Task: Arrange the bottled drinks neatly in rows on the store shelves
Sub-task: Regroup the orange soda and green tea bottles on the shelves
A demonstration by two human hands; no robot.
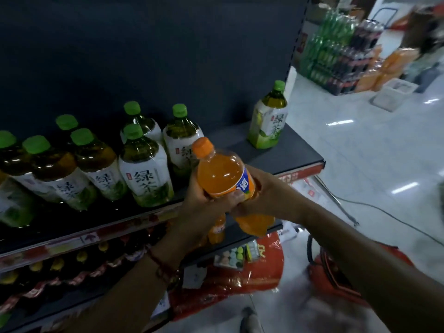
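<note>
Both hands hold one orange soda bottle [222,173] in front of the dark upper shelf [295,150], just off its front edge. The left hand [206,200] wraps the bottle's left side, its fingers [236,195] clamped across the blue label; the right hand [262,191] closes its fingers on the opposite side. The bottle leans with its orange cap toward the shelf. On the shelf, to the left of the orange bottle, green tea bottles [144,169] with green caps stand grouped in loose rows. One single green tea bottle [268,118] stands alone near the shelf's right end, well apart from the group. Below the shelf, more orange bottles [217,228] show beneath the hands.
</note>
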